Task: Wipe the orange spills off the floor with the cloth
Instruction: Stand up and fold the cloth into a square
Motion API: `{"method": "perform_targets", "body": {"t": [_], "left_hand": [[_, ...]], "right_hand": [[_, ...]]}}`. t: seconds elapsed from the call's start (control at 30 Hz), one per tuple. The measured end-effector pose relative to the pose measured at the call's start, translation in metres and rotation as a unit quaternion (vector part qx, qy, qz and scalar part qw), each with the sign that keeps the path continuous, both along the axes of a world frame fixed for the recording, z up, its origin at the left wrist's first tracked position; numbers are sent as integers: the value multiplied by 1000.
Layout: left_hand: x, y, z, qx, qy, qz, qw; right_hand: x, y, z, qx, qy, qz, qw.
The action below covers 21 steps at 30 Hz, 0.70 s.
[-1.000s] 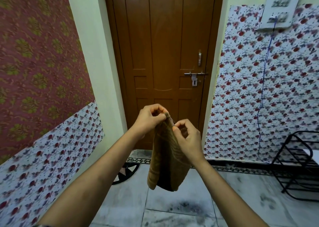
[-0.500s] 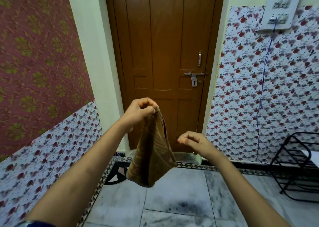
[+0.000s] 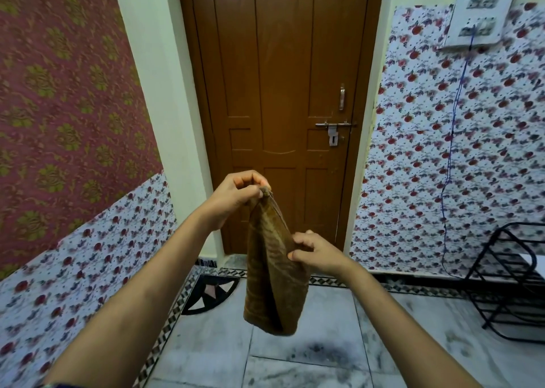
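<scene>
A person stands before a door (image 3: 283, 92), the brown cloth (image 3: 272, 275) hanging in the air above the floor (image 3: 324, 337). The left hand (image 3: 236, 194) pinches its top corner; the right hand (image 3: 314, 253) grips its side edge lower down. No orange spills show on the tiles in view, and the cloth is well clear of them: wiping seems not yet begun.

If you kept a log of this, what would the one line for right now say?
stage: readying cloth | left hand: pinches cloth top | right hand: pinches cloth's right edge | cloth: hanging above floor | orange spills: none visible
</scene>
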<state>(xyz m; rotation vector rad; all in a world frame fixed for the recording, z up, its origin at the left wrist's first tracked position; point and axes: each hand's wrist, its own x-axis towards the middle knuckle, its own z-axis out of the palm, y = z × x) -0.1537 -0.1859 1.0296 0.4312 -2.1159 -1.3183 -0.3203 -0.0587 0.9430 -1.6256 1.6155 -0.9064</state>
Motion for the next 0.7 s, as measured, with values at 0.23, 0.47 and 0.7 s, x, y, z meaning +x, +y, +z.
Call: {"method": "perform_targets", "body": {"t": [0.23,0.47,0.7], "left_hand": [[9,-9,0,44,42,58,996],[14,-22,-13,40,24,156,987],[1,-16,-17,82,85,174,978]], "right_hand": [[-35,23,-2,60,303,-22,951],[-77,28,20,-197,458,-316,807],[-80,32,27,-33,517,-159,840]]}}
